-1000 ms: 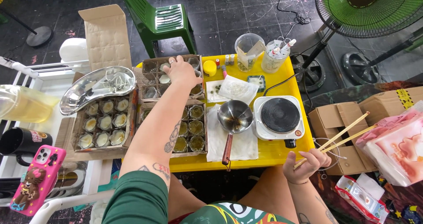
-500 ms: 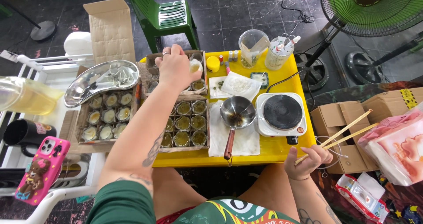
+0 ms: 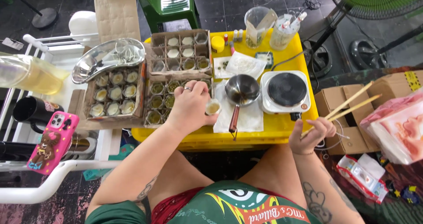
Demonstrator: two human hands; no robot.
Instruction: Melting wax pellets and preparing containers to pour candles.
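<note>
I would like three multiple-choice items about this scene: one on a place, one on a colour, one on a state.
1. Where is the hot plate?
A. right of the pan
B. on the chair
C. inside a box

2. What colour is the table?
A. blue
B. yellow
C. white

3. What is the left hand doing?
A. lying flat and open
B. gripping the pan handle
C. holding a small cup

Key:
1 A, the hot plate stands on the table just right of the pan.
2 B, its bare front edge is yellow.
3 C, the fingers close on a cup over the table's front, while the right hand holds chopsticks.
</note>
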